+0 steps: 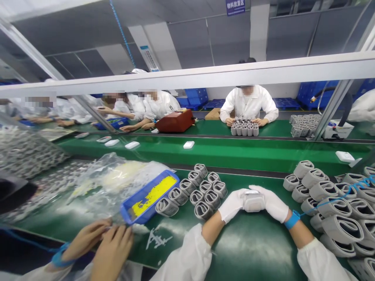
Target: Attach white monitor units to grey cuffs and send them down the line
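Note:
In white gloves, my left hand point(234, 205) and my right hand point(274, 203) are closed on opposite sides of a small white-and-grey boxy unit point(254, 201). It is held between them above the green worktop point(252, 246). The fingers curl behind the unit, so their tips are partly hidden. To the left of my hands stand several rolled grey cuffs point(202, 210) in short rows. A bigger pile of rolled grey cuffs point(336, 205) lies to the right of my right forearm. A blue strap point(292, 219) circles my right wrist, with a coiled blue cord running off to the right.
A blue tray point(129, 212) of yellow pieces sits left of the cuffs, beside clear plastic bags point(108, 175). A co-worker's bare hands point(109, 246) work at lower left, near white scraps point(158, 239). White units point(189, 144) lie on the green belt point(234, 154); co-workers sit beyond.

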Available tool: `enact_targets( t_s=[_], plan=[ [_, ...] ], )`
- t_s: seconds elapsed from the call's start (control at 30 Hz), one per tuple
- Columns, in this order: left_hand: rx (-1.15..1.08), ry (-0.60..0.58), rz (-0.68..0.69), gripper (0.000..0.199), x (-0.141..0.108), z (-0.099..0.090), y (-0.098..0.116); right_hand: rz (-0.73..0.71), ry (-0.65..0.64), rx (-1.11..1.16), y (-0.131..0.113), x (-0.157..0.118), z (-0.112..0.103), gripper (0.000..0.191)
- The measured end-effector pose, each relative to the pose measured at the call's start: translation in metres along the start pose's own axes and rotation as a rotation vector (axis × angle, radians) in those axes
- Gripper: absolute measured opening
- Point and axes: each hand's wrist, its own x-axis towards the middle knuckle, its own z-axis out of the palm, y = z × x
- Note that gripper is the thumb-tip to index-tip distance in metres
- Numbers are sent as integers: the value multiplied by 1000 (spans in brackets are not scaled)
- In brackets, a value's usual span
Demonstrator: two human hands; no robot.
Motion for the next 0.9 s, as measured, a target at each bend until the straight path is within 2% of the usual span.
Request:
enact_targets(
  t_s=[0.1, 0.13, 0.23, 0.27, 0.33, 0.4, 0.47, 0.53, 0.57, 0.67, 0.73, 0.8, 0.9],
  plan=[
    [-24, 71, 13, 10, 3, 23, 9, 0, 10, 35, 0, 3, 0, 52],
    [-35, 48, -1, 8, 5, 29, 14, 3, 21, 47, 0, 4, 0, 53],
    [-66, -120, -124, 6, 19, 37, 27, 21, 70, 93, 0, 7, 3, 54],
    [-70, -170, -185, 12, 27, 38, 31, 27, 87, 110, 0, 7, 4, 54],
    [-70, -236, -290, 37, 45, 42, 33, 52, 102, 175, -2, 7, 9, 54],
    [-67, -204, -325, 56, 66, 55, 31, 90, 80, 270, -6, 6, 14, 55],
    [-87, -50, -279, 54, 85, 83, 24, 125, 55, 360, -10, 5, 19, 59],
    [-135, 111, -220, 40, 97, 127, 11, 152, 64, 393, -12, 5, 22, 60],
    [-162, 127, -203, 36, 102, 152, 2, 167, 76, 396, -12, 5, 22, 59],
    [-175, 26, -228, 29, 109, 229, -29, 204, 72, 398, -6, 6, 20, 53],
    [-176, -28, -240, 34, 113, 269, -50, 207, 37, 409, 1, 8, 18, 54],
    [-180, -61, -239, 37, 118, 296, -67, 194, -15, 437, 7, 9, 19, 54],
    [-184, -82, -226, 37, 123, 313, -83, 183, -84, 469, 9, 9, 20, 53]
  ],
)
